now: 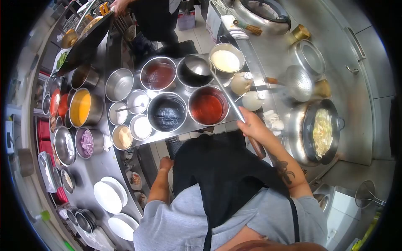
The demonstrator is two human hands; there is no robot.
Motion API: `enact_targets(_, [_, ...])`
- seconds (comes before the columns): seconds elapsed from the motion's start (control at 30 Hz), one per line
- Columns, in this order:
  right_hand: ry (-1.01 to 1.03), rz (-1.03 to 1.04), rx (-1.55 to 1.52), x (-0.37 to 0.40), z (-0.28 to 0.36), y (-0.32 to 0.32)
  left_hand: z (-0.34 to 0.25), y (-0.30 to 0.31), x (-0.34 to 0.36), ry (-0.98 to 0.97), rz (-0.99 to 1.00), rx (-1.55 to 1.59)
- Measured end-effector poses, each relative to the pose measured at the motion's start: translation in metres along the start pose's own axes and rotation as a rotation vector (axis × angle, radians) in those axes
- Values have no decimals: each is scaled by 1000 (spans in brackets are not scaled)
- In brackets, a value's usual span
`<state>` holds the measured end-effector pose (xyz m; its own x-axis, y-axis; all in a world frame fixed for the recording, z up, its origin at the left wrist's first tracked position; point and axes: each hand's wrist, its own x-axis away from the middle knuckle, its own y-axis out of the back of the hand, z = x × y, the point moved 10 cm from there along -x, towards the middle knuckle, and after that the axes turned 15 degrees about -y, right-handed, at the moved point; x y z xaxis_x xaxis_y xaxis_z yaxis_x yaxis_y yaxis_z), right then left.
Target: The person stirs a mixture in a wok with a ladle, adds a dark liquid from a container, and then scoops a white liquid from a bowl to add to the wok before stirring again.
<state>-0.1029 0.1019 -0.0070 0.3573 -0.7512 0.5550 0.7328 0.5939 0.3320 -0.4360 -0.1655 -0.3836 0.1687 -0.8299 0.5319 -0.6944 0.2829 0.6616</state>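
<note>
My right hand (252,123) is closed around the long handle of a ladle (198,65). The ladle's metal bowl is over a pot of dark liquid (190,79) at the back of the steel counter. Hanging low beside the black apron, my left hand (166,163) is away from the pots, and its fingers are hidden from this angle. Close to the ladle stand a pot of red sauce (208,106), a pot of cream-coloured liquid (226,60), a pot of brownish-red sauce (158,74) and a pot of black liquid (167,112).
To the right, a wok (323,134) holds sliced cabbage, with a perforated skimmer (298,83) behind it. White plates (109,195) and a pot of orange liquid (83,108) are on the left counter. Another person (155,19) stands at the back, one hand near a tilted wok (86,48).
</note>
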Motion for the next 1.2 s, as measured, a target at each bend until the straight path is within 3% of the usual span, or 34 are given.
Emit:
enact_targets(0.17, [-69,45,-14,-9,-2,-11,0,20,-22,76,-25,129])
enact_targets(0.27, [-248,91,-138,-16,-21,-17,3,30,-35,70,-89,80])
enact_targets(0.4, [-333,172,-413,-14,-25,-18,11,33,-43,87,-116,24])
enact_targets(0.63, [-279,183,-517,14,-5,0,4,24,-27,158,-8,62])
enact_targets(0.87, [-213,178,-514,24,-7,11,-4,20,-37,86,-47,-12])
enact_targets(0.93, [-220,168,-540,25,-12,13,22,-4,-56,17,-28,-54])
enact_targets(1.2, [-263,190,-576,29,-20,18,1,-4,-37,38,1,-110])
